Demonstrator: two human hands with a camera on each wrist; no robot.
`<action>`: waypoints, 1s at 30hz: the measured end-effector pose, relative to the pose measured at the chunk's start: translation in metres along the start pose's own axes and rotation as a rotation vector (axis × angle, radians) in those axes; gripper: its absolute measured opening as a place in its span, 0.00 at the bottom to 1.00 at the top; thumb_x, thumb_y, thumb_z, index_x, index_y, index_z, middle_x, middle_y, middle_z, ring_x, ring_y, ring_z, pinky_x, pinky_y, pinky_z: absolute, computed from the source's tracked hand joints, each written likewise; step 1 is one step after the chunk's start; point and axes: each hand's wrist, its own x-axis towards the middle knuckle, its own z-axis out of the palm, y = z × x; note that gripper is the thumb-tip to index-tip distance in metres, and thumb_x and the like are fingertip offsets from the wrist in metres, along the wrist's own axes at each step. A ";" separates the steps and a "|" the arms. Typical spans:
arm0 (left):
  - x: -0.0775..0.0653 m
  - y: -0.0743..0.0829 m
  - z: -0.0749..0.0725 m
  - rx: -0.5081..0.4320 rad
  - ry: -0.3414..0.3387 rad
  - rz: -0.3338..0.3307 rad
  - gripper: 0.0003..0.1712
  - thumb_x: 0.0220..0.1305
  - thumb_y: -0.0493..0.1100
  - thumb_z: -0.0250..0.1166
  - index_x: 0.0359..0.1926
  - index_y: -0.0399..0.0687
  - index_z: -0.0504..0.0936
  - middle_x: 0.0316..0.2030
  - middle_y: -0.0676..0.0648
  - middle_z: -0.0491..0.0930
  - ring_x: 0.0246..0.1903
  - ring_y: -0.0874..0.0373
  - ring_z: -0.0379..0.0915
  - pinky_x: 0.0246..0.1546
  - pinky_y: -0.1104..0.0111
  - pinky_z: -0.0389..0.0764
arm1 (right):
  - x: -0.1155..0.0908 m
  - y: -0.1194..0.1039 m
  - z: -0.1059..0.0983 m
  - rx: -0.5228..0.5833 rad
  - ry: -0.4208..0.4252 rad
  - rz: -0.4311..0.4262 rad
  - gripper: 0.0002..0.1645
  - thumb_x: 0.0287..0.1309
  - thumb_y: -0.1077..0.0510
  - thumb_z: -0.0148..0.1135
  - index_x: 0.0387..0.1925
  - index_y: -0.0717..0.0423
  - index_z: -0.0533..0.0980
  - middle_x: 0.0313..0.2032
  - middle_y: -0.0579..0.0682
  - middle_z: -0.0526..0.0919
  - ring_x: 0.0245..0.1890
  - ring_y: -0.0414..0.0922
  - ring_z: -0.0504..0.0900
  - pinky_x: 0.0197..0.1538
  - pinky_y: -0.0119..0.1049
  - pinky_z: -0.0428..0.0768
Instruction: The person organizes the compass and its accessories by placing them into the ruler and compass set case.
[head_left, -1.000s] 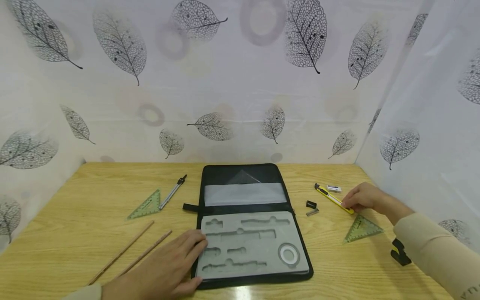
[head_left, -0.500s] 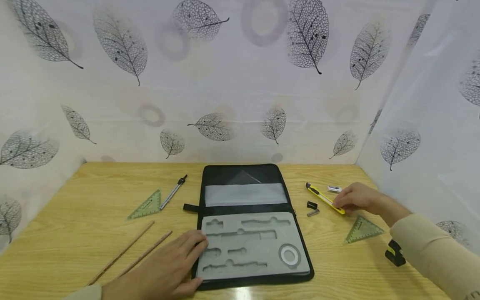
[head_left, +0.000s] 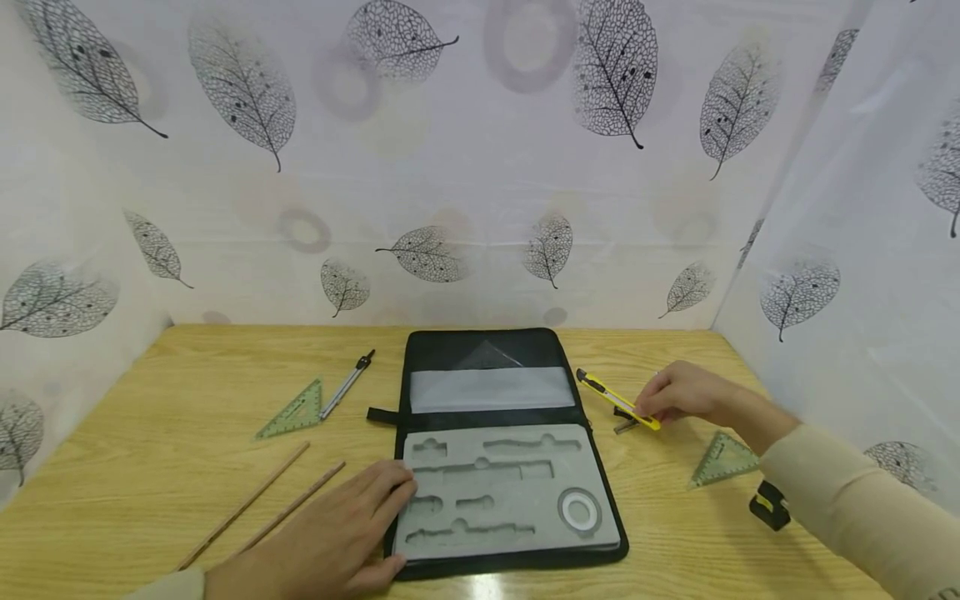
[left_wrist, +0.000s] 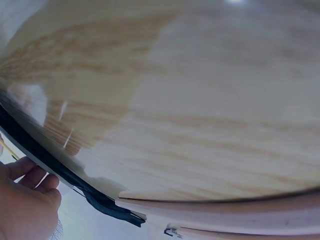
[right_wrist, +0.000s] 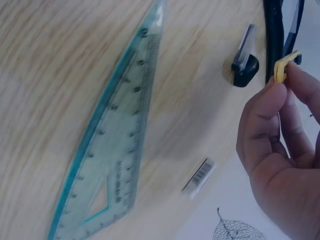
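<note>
My left hand (head_left: 322,529) rests on the left edge of an open black zip case (head_left: 510,564), its fingertips on the grey foam insert (head_left: 517,492). The foam has several tool-shaped cut-outs and a white ring (head_left: 578,509) in a round one. My right hand (head_left: 690,392) pinches the lower end of a yellow utility knife (head_left: 611,392), tilted with its black end toward the case. The knife overlaps a small black sharpener (head_left: 621,412) and a little metallic piece (head_left: 626,426). In the right wrist view, the knife's yellow end (right_wrist: 281,69) shows between thumb and finger.
A green set square (head_left: 723,458) lies below the right hand; a barcoded white block (right_wrist: 200,177) is near it. Left of the case are another set square (head_left: 296,411), a compass (head_left: 347,387) and two thin wooden sticks (head_left: 247,500) (head_left: 292,507). Patterned sheeting (head_left: 480,167) encloses the table.
My right hand has moved left with the knife, bringing it over the sharpener and closer to the case. My left hand has stayed on the case edge.
</note>
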 end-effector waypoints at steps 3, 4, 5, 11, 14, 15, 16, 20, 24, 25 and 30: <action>0.000 0.000 0.000 -0.002 -0.011 -0.006 0.36 0.64 0.64 0.62 0.62 0.43 0.73 0.59 0.49 0.68 0.57 0.61 0.65 0.58 0.65 0.76 | 0.001 -0.005 0.004 -0.004 -0.008 -0.009 0.14 0.59 0.60 0.67 0.39 0.71 0.84 0.28 0.47 0.83 0.29 0.40 0.78 0.34 0.34 0.83; 0.000 0.000 0.000 -0.004 -0.017 -0.008 0.36 0.65 0.64 0.61 0.63 0.43 0.73 0.59 0.50 0.68 0.57 0.61 0.64 0.58 0.65 0.76 | 0.002 -0.006 0.005 -0.005 -0.010 -0.011 0.14 0.59 0.60 0.67 0.39 0.71 0.84 0.28 0.47 0.83 0.28 0.40 0.78 0.34 0.34 0.83; 0.000 0.000 0.000 -0.005 -0.021 -0.010 0.36 0.65 0.64 0.61 0.63 0.44 0.73 0.59 0.50 0.68 0.57 0.61 0.64 0.58 0.65 0.76 | 0.002 -0.007 0.006 -0.005 -0.011 -0.011 0.14 0.58 0.61 0.68 0.39 0.71 0.84 0.27 0.47 0.83 0.28 0.40 0.78 0.33 0.33 0.83; 0.000 0.000 0.000 -0.006 -0.037 -0.017 0.36 0.66 0.65 0.60 0.63 0.45 0.73 0.60 0.51 0.67 0.57 0.62 0.64 0.59 0.65 0.75 | 0.002 -0.013 0.010 -0.003 -0.030 -0.024 0.13 0.57 0.62 0.67 0.37 0.72 0.83 0.26 0.47 0.83 0.27 0.39 0.78 0.32 0.32 0.82; 0.000 0.000 -0.001 -0.006 -0.040 -0.017 0.36 0.66 0.65 0.59 0.63 0.44 0.73 0.60 0.50 0.67 0.57 0.61 0.64 0.59 0.64 0.76 | 0.003 -0.016 0.012 -0.005 -0.045 -0.037 0.13 0.56 0.62 0.68 0.37 0.71 0.83 0.27 0.48 0.84 0.27 0.39 0.78 0.32 0.32 0.81; 0.000 0.000 -0.001 -0.009 -0.043 -0.018 0.36 0.66 0.65 0.59 0.63 0.44 0.73 0.60 0.50 0.67 0.57 0.61 0.64 0.59 0.64 0.76 | 0.003 -0.017 0.013 -0.006 -0.048 -0.043 0.12 0.56 0.62 0.68 0.37 0.71 0.84 0.28 0.48 0.85 0.27 0.39 0.78 0.32 0.32 0.81; 0.000 0.000 -0.001 -0.011 -0.047 -0.020 0.36 0.66 0.65 0.59 0.63 0.44 0.73 0.60 0.50 0.67 0.57 0.61 0.64 0.59 0.64 0.76 | 0.003 -0.019 0.013 -0.007 -0.049 -0.045 0.12 0.56 0.62 0.68 0.37 0.71 0.84 0.30 0.49 0.85 0.27 0.39 0.78 0.32 0.32 0.81; 0.000 0.000 -0.002 -0.016 -0.070 -0.032 0.36 0.67 0.66 0.57 0.64 0.45 0.73 0.61 0.51 0.67 0.57 0.62 0.64 0.59 0.64 0.76 | 0.004 -0.023 0.016 -0.010 -0.055 -0.042 0.12 0.55 0.62 0.69 0.36 0.69 0.84 0.34 0.50 0.87 0.28 0.39 0.79 0.33 0.33 0.82; 0.000 0.000 -0.001 -0.014 -0.078 -0.034 0.36 0.67 0.66 0.57 0.64 0.46 0.73 0.61 0.51 0.67 0.58 0.62 0.64 0.60 0.64 0.76 | 0.004 -0.025 0.018 -0.018 -0.071 -0.037 0.10 0.55 0.62 0.69 0.35 0.68 0.85 0.31 0.50 0.86 0.29 0.40 0.79 0.34 0.33 0.83; 0.000 0.000 -0.001 -0.013 -0.075 -0.033 0.36 0.67 0.66 0.57 0.64 0.46 0.73 0.61 0.51 0.67 0.58 0.62 0.64 0.60 0.64 0.76 | 0.004 -0.026 0.019 -0.020 -0.075 -0.037 0.10 0.55 0.62 0.69 0.35 0.68 0.85 0.30 0.49 0.86 0.29 0.40 0.79 0.34 0.33 0.83; -0.001 0.001 -0.002 -0.009 -0.065 -0.025 0.36 0.67 0.65 0.58 0.63 0.45 0.73 0.60 0.50 0.67 0.57 0.61 0.64 0.59 0.64 0.76 | 0.003 -0.031 0.024 -0.025 -0.084 -0.056 0.10 0.54 0.62 0.69 0.34 0.68 0.84 0.27 0.48 0.85 0.28 0.41 0.79 0.34 0.34 0.83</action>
